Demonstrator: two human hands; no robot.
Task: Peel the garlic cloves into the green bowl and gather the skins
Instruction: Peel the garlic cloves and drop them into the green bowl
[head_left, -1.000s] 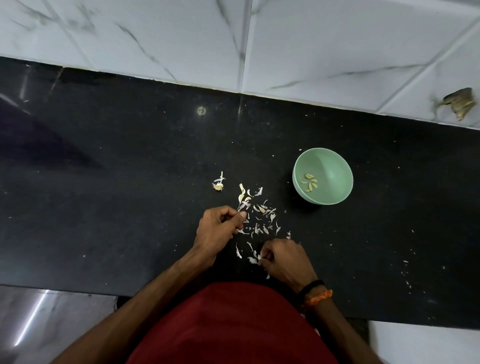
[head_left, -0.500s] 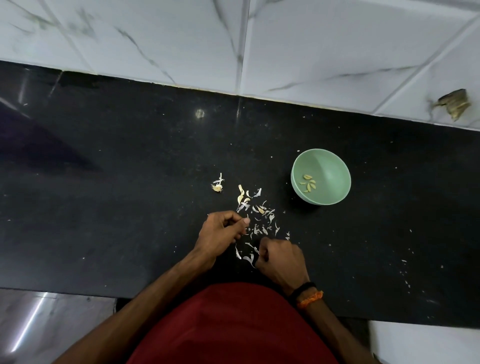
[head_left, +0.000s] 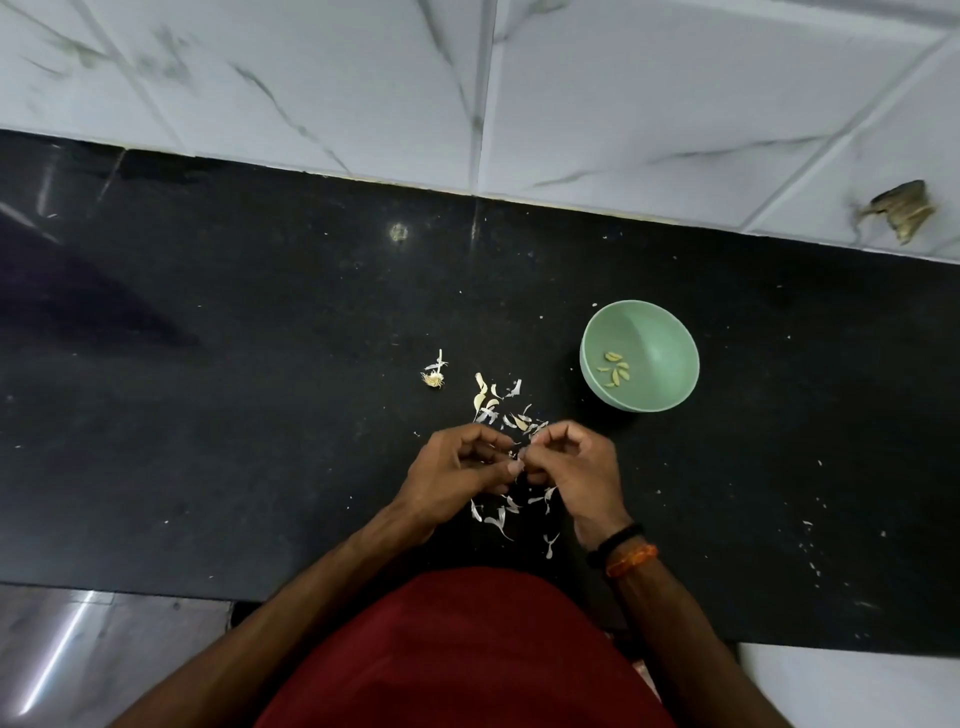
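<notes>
My left hand and my right hand meet fingertip to fingertip above the black counter, pinching something small between them; it is too small and hidden to name. Thin white garlic skins lie scattered under and around both hands, with more skins just beyond my fingers. The green bowl stands to the right beyond my right hand and holds several peeled cloves. A garlic root stub lies left of the skins.
A white marble-tiled wall rises behind the counter, with a brownish mark at the far right. Small white flecks dot the counter on the right. My red shirt fills the bottom middle.
My right hand has come up from the skins near the counter's front edge to meet my left hand. Both hands now pinch together over the pile.
</notes>
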